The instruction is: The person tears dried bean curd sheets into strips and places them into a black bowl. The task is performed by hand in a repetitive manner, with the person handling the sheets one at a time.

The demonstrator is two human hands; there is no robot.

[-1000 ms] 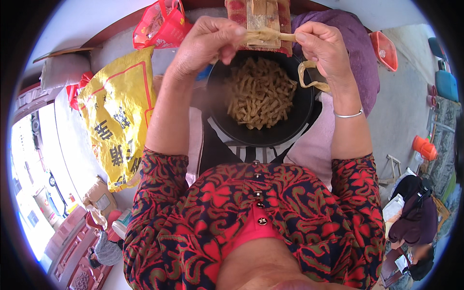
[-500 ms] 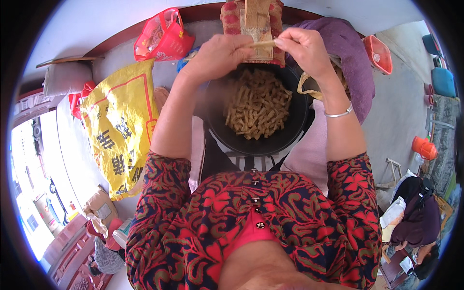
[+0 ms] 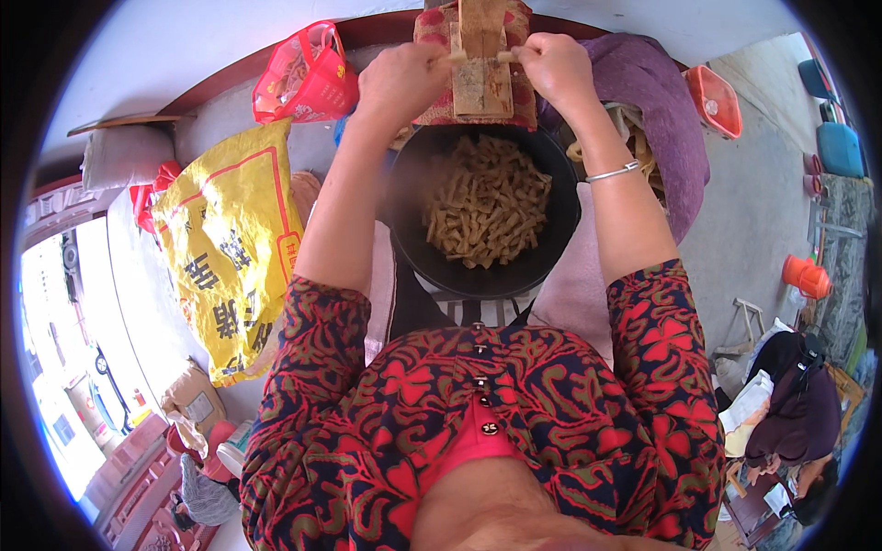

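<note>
At the top centre, left hand (image 3: 401, 81) and right hand (image 3: 549, 66) each pinch an end of a strip (image 3: 478, 57) across a wooden block (image 3: 480, 64), above the black pan (image 3: 551, 230)

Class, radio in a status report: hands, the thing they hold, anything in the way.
Left hand and right hand both gripping one tan strip across the wooden block. Black basin of cut pieces directly below. Nothing blocking.
</note>
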